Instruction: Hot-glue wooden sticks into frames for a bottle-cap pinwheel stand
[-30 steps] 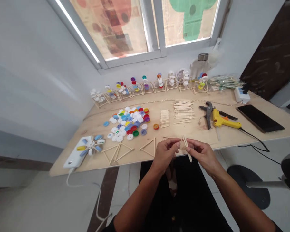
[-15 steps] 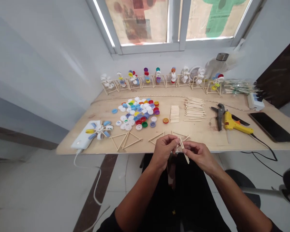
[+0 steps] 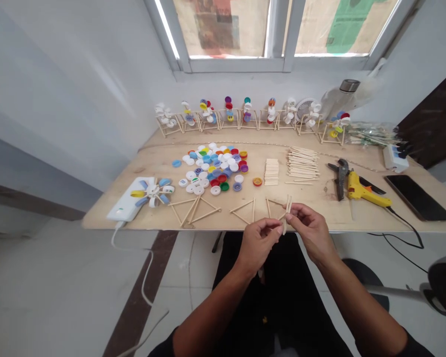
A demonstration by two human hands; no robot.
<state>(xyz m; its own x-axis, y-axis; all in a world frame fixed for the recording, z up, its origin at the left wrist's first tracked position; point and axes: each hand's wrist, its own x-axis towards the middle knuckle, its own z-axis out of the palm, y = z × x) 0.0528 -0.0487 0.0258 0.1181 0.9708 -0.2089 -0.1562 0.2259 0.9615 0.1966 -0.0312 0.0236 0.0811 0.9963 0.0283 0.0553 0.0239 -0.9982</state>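
Observation:
Two or so thin wooden sticks [image 3: 289, 204] stand nearly upright, close together, at the table's front edge. My right hand [image 3: 309, 232] pinches them between thumb and fingers from the right. Lower down, my left hand [image 3: 262, 243] is closed, its thumb and fingertips pressed at the sticks' lower part. Just beyond my hands lie stick triangles, one open-sided shape [image 3: 253, 210] left of them and another stick piece [image 3: 268, 208] partly behind my right hand. More joined sticks [image 3: 186, 213] rest farther left.
Bottle caps [image 3: 215, 168] lie heaped mid-table. Short sticks [image 3: 271, 172] and a pile of long sticks [image 3: 302, 163] are beside them. At right are pliers [image 3: 342, 179], a yellow glue gun [image 3: 367, 193] and a phone [image 3: 418, 197]. A cap wheel [image 3: 153, 192] rests on a white power strip [image 3: 124, 210].
The sticks have swung from leaning down to the right to nearly upright. My left hand has moved down to their lower part; my right hand has risen slightly.

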